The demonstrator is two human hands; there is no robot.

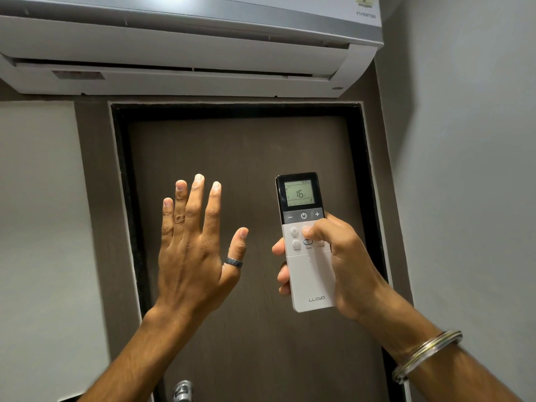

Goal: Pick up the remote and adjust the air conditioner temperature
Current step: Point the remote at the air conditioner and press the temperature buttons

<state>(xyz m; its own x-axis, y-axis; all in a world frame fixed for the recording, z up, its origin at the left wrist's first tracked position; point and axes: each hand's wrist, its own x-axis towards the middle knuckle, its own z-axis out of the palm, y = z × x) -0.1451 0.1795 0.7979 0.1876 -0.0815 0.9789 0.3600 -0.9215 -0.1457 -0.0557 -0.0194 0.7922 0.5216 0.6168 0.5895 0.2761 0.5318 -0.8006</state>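
Overhead air conditioner [185,53], right hand [342,265] gripping remote [307,256]

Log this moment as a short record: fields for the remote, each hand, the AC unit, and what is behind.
remote: white remote, upright, screen facing the camera, display reads 16
right hand: right hand gripping the remote, thumb on the buttons below the power row
left hand: left hand raised, open, fingers spread, holding nothing, dark ring on the thumb
air conditioner: air conditioner mounted on the wall above the door
behind: brown door in a dark frame
right wrist: metal bangles
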